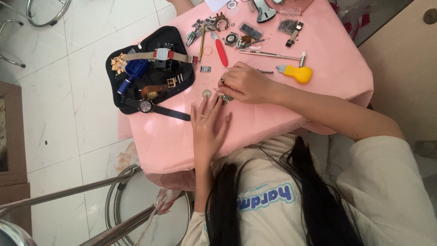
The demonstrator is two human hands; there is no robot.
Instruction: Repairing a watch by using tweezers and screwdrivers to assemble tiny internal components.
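small metal watch part [223, 99]: on the pink tablecloth [282, 114], between both hands
right hand [246, 83]: curled, fingertips pinching it, at its 2 o'clock
left hand [208, 123]: flat, fingers spread, empty, at its 7 o'clock
round disc [206, 94]: just beside, 9 o'clock

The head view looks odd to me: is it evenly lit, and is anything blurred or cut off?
Head view: soft, even light, with only faint shadows under the left hand and right hand on the pink tablecloth; mild sheen on the white floor tiles; the small part between the fingers is too tiny to make out; tools at the top edge are cropped.
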